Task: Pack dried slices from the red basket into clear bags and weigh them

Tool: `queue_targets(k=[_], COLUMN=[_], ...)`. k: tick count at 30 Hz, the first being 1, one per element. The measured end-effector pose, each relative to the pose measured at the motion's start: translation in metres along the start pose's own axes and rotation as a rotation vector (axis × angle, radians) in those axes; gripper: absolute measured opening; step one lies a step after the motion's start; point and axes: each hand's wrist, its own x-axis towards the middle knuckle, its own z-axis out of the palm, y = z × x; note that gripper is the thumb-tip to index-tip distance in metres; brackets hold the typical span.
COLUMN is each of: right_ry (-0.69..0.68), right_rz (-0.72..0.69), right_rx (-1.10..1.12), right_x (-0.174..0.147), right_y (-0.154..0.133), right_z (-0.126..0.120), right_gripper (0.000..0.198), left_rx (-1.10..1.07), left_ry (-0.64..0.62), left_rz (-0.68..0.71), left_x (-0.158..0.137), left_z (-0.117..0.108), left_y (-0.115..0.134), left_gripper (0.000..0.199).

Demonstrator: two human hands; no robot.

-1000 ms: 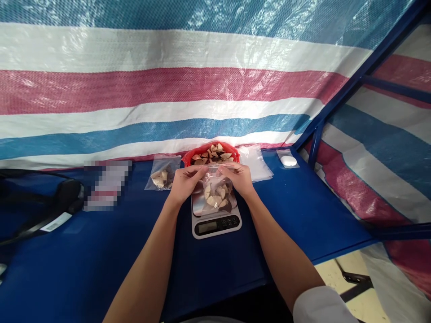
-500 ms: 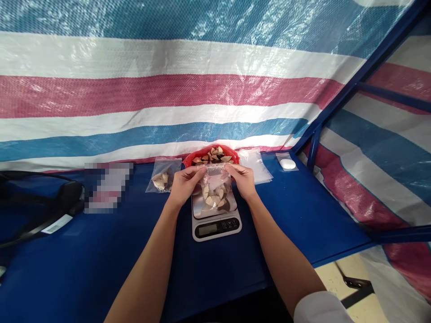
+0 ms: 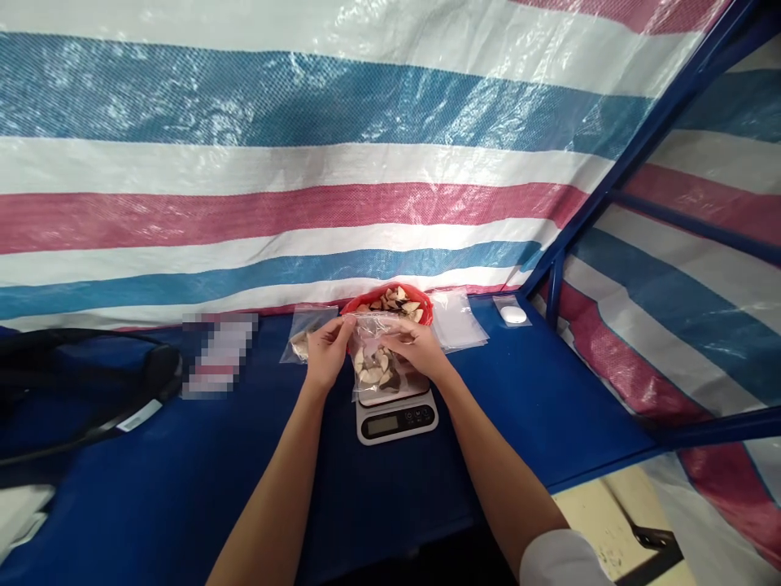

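A clear zip-lock bag with several pale, dark-edged chunks inside hangs upright between my hands, in front of the kitchen scale. My left hand pinches the bag's top left corner. Along the top edge, toward the right, my right hand has its fingers closed on the plastic. Part of the scale's plate is hidden behind the bag. Just beyond the scale stands a red basket holding more such chunks. Partly behind my left hand lies another filled zip-lock bag.
Flat plastic bags lie right of the basket. Farther right is a white oval object on a small clear bag. A black strap-like item is at left on the blue table. A striped tarp rises behind.
My right hand has slid left along the bag's top edge, while my left hand keeps its corner. The bag sits slightly left over the scale. The camera view has tilted upward.
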Motion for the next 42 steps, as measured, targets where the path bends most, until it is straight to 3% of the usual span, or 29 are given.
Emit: queue_targets(k=[5,10,15,19,24,29,33,36,42], right_ry=[-0.044,-0.036,-0.009,0.001,-0.029,-0.111,-0.135,-0.232,-0.371], right_rz=[-0.046,0.075,0.098,0.049,0.001,-0.028,-0.052,-0.124,-0.294], right_rx=[-0.049,0.039,-0.011,-0.119,-0.285,-0.376,-0.598,-0.816,-1.020], right_x=[0.016,0.042,0.075,0.097,0.115,0.116,0.095,0.072,0.048], right_y=[-0.007,-0.009,-0.004,0.000,0.003,0.005,-0.003,-0.008,0.003], right_z=[0.031,0.072,0.107,0.130,0.151,0.153,0.141,0.133,0.131], right_gripper=[0.031,0.034,0.027,0.018,0.011,0.021,0.036,0.036,0.030], left_rx=[0.100,0.205,0.460,0.691,0.851,0.941,0.929,0.922,0.965], left_ry=[0.046,0.149,0.263,0.155,-0.022,-0.104,-0.127,-0.128,-0.138], left_rz=[-0.037,-0.049,0.147,0.379,0.462,0.454,0.415,0.398,0.386], left_x=[0.002,0.006,0.003,0.002,0.002,0.000,-0.001,0.000,0.006], left_z=[-0.029,-0.069,-0.100,-0.111,-0.119,-0.125,-0.129,-0.131,-0.133], left_y=[0.009,0.013,0.013,0.010,-0.004,-0.022,-0.034,-0.040,-0.045], left_gripper=[0.034,0.036,0.040,0.030,0.031,0.035,0.035,0.034,0.035])
